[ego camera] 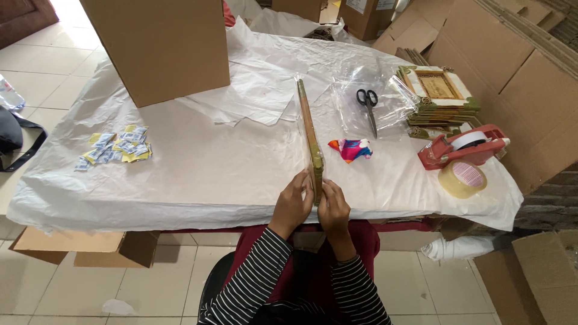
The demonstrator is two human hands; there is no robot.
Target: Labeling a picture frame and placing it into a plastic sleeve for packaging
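Observation:
A long, thin picture frame (309, 129) with green-gold corners stands on its edge on the white paper-covered table (211, 174), seen end-on and sheathed in clear plastic. My left hand (293, 203) presses against its near end from the left. My right hand (333, 206) presses the same end from the right, so the frame is clamped between both hands at the table's front edge. A small multicoloured cloth piece (350, 149) lies just right of the frame.
Black scissors (368, 108) lie on clear plastic bags. A stack of frames (438, 99) sits at the right, with a red tape dispenser (462, 148) and tape roll (461, 179). A big cardboard box (159, 45) stands back left; small sachets (117, 148) lie left.

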